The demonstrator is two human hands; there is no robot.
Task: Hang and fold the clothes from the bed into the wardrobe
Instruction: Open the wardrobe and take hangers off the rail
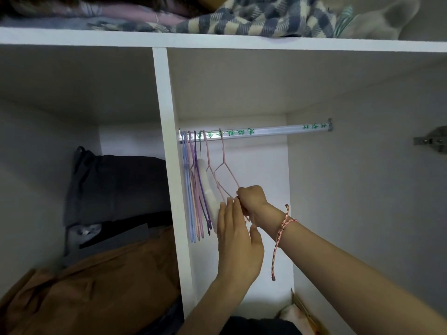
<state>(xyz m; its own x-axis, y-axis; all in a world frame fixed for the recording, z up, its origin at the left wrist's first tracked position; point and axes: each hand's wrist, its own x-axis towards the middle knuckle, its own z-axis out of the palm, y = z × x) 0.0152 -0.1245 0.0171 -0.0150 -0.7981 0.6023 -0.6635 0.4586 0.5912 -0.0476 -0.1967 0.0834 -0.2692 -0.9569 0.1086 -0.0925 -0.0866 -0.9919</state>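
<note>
Right hand [251, 198] reaches in from the lower right, fingers curled round the bottom of the pink wire hanger [223, 160], which hangs on the rail [271, 132] mid-frame. Left hand [238, 240] sits just below it, fingers straight and pointing up, holding nothing.

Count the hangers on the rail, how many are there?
6: blue hanger, peach hanger, purple hanger, white padded hanger bunched at the rail's left end; two pink wire hangers beside them. More may hide there.
</note>
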